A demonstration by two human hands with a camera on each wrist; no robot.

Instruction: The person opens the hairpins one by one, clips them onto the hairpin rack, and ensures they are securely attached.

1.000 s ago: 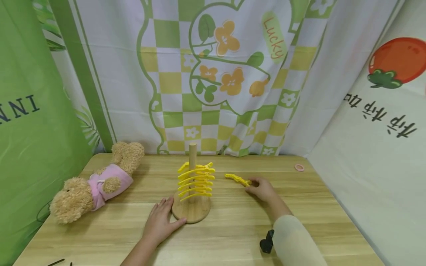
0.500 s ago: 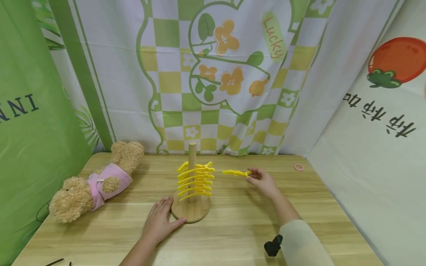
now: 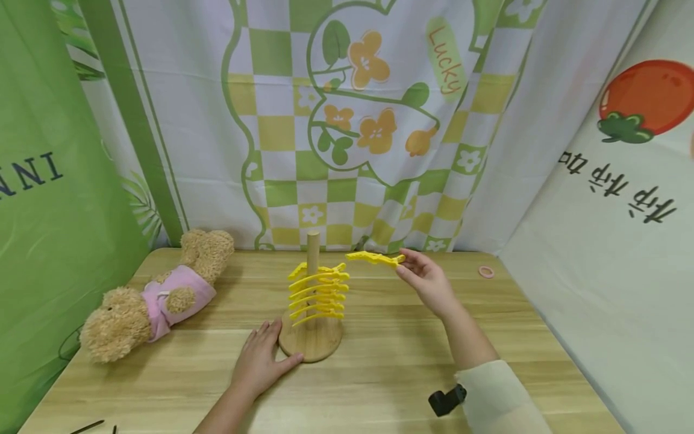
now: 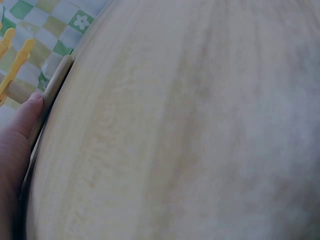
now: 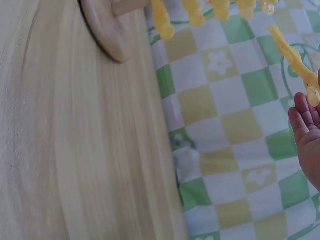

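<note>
A wooden stand has a round base (image 3: 311, 348) and an upright post (image 3: 313, 248). Several yellow alligator hair clips (image 3: 338, 276) are clamped on the post, one above another. My left hand (image 3: 257, 363) rests at the base's left edge, thumb to the front and straight fingers along the side; in the left wrist view its thumb (image 4: 26, 116) touches the base's rim. Another yellow alligator hair clip (image 3: 373, 258) is pinched by its tail end in my right hand (image 3: 432, 288). Raised to the right of the post, this clip points left, its tip apart from the clamped clips.
A plush bear (image 3: 154, 301) in pink lies at the table's left. A small pink ring (image 3: 486, 272) sits at the back right. Thin dark sticks (image 3: 87, 427) show at the front left edge. Patterned curtains (image 3: 347, 199) stand close behind the table.
My right hand has lifted its hair clip from near the tabletop, up and slightly left, and the clip now lies nearly level. The left hand and the stand have stayed put.
</note>
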